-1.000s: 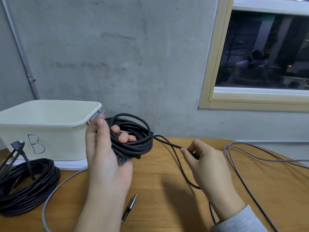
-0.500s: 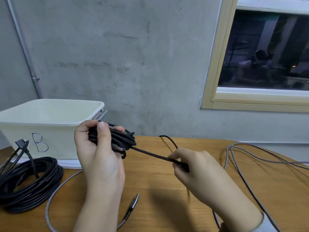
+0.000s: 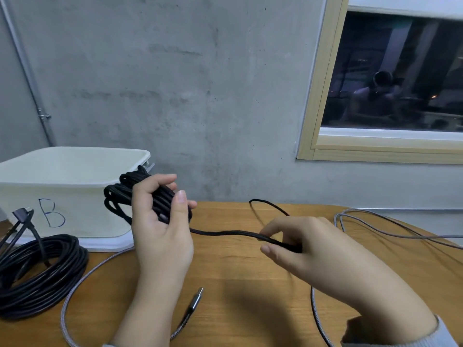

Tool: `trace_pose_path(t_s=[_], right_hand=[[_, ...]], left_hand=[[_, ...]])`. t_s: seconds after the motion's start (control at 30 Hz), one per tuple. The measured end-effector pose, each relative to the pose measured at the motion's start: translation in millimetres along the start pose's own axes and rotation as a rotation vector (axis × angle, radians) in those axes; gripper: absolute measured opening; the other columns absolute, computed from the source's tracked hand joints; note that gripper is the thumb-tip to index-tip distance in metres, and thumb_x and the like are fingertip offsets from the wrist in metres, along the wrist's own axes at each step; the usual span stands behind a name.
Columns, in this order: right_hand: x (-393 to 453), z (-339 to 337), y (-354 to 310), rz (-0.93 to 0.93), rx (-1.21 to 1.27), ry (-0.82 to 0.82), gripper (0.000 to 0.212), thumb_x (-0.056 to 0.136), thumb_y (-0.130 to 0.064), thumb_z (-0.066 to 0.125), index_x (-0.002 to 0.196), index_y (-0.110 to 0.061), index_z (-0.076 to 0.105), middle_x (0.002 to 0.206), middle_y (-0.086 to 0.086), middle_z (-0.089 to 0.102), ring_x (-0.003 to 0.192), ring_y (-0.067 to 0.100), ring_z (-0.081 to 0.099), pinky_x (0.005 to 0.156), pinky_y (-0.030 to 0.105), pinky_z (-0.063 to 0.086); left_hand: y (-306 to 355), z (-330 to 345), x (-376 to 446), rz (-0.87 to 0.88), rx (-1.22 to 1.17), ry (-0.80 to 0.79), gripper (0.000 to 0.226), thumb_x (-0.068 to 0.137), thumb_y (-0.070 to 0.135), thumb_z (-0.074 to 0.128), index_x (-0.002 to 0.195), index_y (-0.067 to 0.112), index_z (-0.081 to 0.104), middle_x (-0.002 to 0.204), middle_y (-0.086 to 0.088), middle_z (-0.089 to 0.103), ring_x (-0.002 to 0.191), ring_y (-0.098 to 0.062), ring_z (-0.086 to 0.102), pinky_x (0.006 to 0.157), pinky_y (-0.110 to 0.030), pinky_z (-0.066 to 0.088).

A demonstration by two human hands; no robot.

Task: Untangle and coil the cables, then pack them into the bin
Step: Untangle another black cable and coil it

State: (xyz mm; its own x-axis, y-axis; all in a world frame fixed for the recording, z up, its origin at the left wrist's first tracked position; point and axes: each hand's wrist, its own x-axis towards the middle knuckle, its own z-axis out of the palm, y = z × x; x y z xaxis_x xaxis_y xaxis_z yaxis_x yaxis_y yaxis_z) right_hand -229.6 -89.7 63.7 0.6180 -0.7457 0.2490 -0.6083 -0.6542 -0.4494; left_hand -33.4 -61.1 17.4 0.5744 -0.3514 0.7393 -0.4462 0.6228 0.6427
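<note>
Left hand (image 3: pixel 160 229) clenched round the black coil (image 3: pixel 140 196), held upright above the worktop (image 3: pixel 250 284) at roughly 9 o'clock of frame centre, just in front of the bin (image 3: pixel 75 171). Right hand (image 3: pixel 308 249) pinching the free tail (image 3: pixel 225 232) of the same cable between thumb and fingertips, at about 4 o'clock.

Changed over the last second: coil flattened from an open ring into a tight bundle and turned on edge; tail drawn out nearly straight between the two hands; right hand shifted nearer and lower. Judged to mean winding of this cable is close to done, with only a short tail and one small loop rising at 12 o'clock of the right hand left to gather. Not yet in the bin.

Second black coil (image 3: pixel 37 271) lying finished at 8 o'clock on the worktop, also outside the bin. Grey braided cable (image 3: pixel 400 229) loose across the right side, its plug (image 3: pixel 196 299) at 6 o'clock; uncoiled.

Hidden or unclear: bin interior not visible from this angle, contents unknown. End connector of the tail covered by the right hand, possibly inside the palm. Second coil cut off by the left frame edge. Grey cable run cut off at right and bottom edges.
</note>
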Motion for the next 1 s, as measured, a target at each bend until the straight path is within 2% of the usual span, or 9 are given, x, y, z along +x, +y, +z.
trace_pose_path(t_s=[0.13,0.3,0.4,0.5,0.57,0.63,0.77,0.87,1.0], right_hand=[[-2.0,-3.9,-4.4,-0.17,-0.02,0.076,0.015,0.094,-0.039,0.048,0.093,-0.036,0.063,0.071,-0.021,0.057,0.078,-0.003,0.051,0.065,0.013,0.039],[2.0,5.3,-8.9,-0.382,0.009,0.232,0.024,0.094,-0.036,0.04,0.096,-0.027,0.062,0.075,-0.017,0.049,0.073,-0.003,0.046,0.067,0.012,0.037],[2.4,4.0,-6.8,-0.405,0.075,0.346,0.022,0.095,-0.031,0.043,0.097,-0.023,0.064,0.074,-0.019,0.046,0.072,-0.005,0.045,0.065,0.009,0.034],[3.4,1.7,-1.6,-0.373,0.087,0.454,0.019,0.094,-0.031,0.045,0.094,-0.024,0.063,0.076,-0.015,0.054,0.074,-0.002,0.05,0.066,0.01,0.036],[4.5,0.6,1.8,-0.33,0.112,0.522,0.018,0.092,-0.034,0.048,0.091,-0.025,0.064,0.076,-0.015,0.056,0.075,0.0,0.053,0.066,0.01,0.038],[5.6,0.3,3.7,-0.286,0.18,0.587,0.016,0.088,-0.038,0.055,0.087,-0.026,0.066,0.074,-0.016,0.059,0.074,0.001,0.056,0.065,0.009,0.039],[6.9,1.8,5.6,-0.137,0.411,0.699,0.023,0.071,-0.05,0.074,0.07,-0.028,0.065,0.067,-0.012,0.065,0.065,0.008,0.06,0.057,0.016,0.043],[10.2,5.9,10.0,-0.069,0.452,0.727,0.026,0.069,-0.056,0.067,0.07,-0.03,0.064,0.068,-0.009,0.065,0.063,0.011,0.058,0.056,0.024,0.046],[15.0,9.4,18.2,-0.07,0.441,0.69,0.007,0.085,-0.043,0.053,0.085,-0.04,0.059,0.083,-0.021,0.065,0.077,-0.003,0.06,0.064,0.009,0.042]], left_hand=[[-7.3,-5.1,1.7,-0.041,0.167,-0.181,0.044,0.085,0.021,0.051,0.098,0.063,0.051,0.096,0.008,0.054,0.072,-0.006,0.064,0.076,-0.019,0.05],[-14.8,7.7,-9.3,-0.138,0.245,-0.37,0.036,0.085,0.038,0.048,0.111,0.063,0.05,0.097,0.02,0.056,0.093,-0.016,0.062,0.087,-0.042,0.05],[-6.2,18.8,-20.4,-0.222,0.082,-0.451,0.03,0.085,0.065,0.036,0.111,0.065,0.051,0.08,0.003,0.061,0.07,-0.011,0.064,0.069,-0.032,0.045],[1.3,24.3,-27.0,-0.273,-0.064,-0.568,0.06,0.065,0.093,0.035,0.113,0.063,0.055,0.076,0.008,0.062,0.059,-0.009,0.063,0.059,-0.024,0.045],[5.2,25.6,-26.8,-0.267,-0.11,-0.641,0.067,0.057,0.091,0.048,0.115,0.058,0.057,0.076,0.014,0.06,0.053,-0.009,0.06,0.055,-0.021,0.045],[10.2,25.8,-25.3,-0.272,-0.057,-0.673,0.06,0.061,0.083,0.059,0.117,0.063,0.053,0.07,0.015,0.062,0.049,-0.009,0.058,0.053,-0.016,0.044],[18.7,24.2,-25.3,-0.328,-0.033,-0.699,0.053,0.075,0.061,0.055,0.12,0.077,0.032,0.065,0.004,0.06,0.049,-0.014,0.058,0.058,-0.019,0.046],[22.9,24.5,-25.7,-0.371,-0.081,-0.715,0.056,0.081,0.048,0.053,0.121,0.078,0.028,0.071,0.001,0.061,0.05,-0.018,0.058,0.06,-0.024,0.047],[26.1,25.8,-24.2,-0.402,-0.216,-0.727,0.055,0.083,0.037,0.053,0.121,0.074,0.038,0.073,-0.001,0.062,0.049,-0.023,0.057,0.056,-0.028,0.048]])
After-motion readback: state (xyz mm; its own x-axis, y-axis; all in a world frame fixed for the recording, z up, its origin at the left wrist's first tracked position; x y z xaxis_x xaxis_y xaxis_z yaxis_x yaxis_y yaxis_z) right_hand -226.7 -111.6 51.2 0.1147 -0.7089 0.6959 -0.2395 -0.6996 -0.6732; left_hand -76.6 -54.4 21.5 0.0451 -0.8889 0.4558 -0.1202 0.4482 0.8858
